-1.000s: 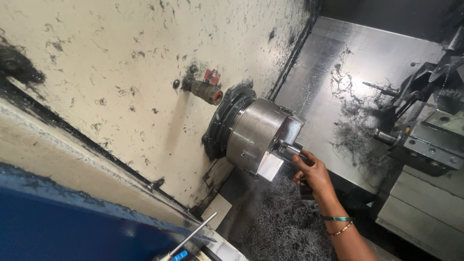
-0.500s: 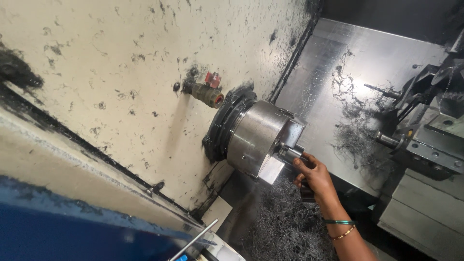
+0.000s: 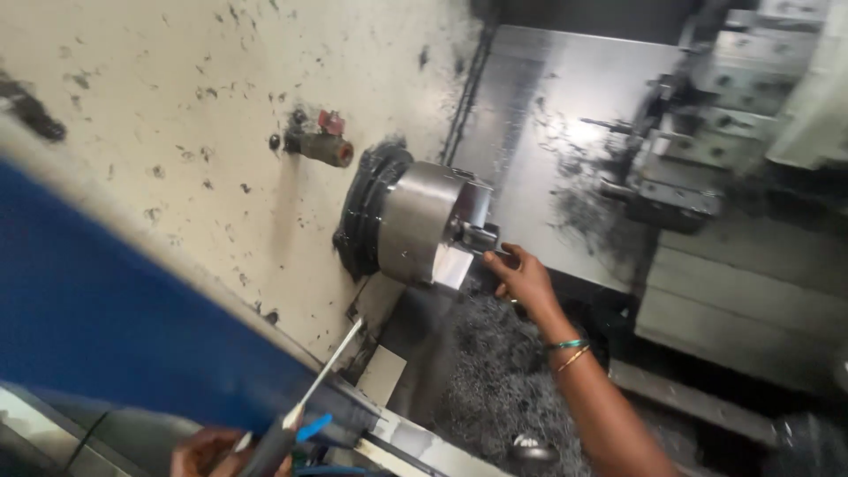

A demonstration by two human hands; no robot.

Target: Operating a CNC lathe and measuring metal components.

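Observation:
My right hand reaches into a lathe and its fingers curl around a small dark cylindrical workpiece that sticks out of the round steel chuck. Two thin bangles sit on that wrist. At the bottom edge, my left hand is only partly in view. It grips a dark tool with a blue lever and a thin metal tube that points up toward the chuck.
A tool turret stands at the right, in front of a sloped steel panel. Dark metal chips fill the bed under the chuck. A brass valve with a red handle sticks out of the speckled cream wall. A blue door edge crosses the lower left.
The view has swung so the blue door covers more of the lower left, and my left hand with the tool has come into view. My right hand stays at the chuck.

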